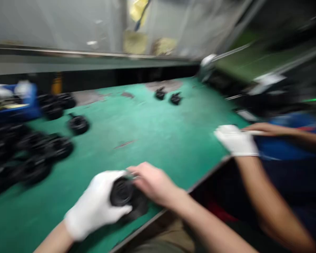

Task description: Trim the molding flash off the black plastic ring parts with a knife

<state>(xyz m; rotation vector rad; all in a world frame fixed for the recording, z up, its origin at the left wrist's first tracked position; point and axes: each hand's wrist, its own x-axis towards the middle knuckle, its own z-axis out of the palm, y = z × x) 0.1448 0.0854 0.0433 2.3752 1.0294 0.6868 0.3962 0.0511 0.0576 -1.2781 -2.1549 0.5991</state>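
My left hand (94,203), in a white glove, is wrapped round a black round plastic part (122,191) just above the table's near edge. The part's circular face points up, with a ring-shaped recess in it. My bare right hand (154,182) is at the part's far right side, its thumb and forefinger pinched together. Something small and shiny seems to be between those fingertips, but blur hides what it is. Below the part, a dark shape or shadow lies against the table.
Several similar black parts (34,172) crowd the left of the green table (147,130); one (79,124) lies apart. Two small black pieces (175,98) sit at the back. A blue bin (31,102) stands far left. At right are a co-worker's gloved hand (235,140) and bare arm.
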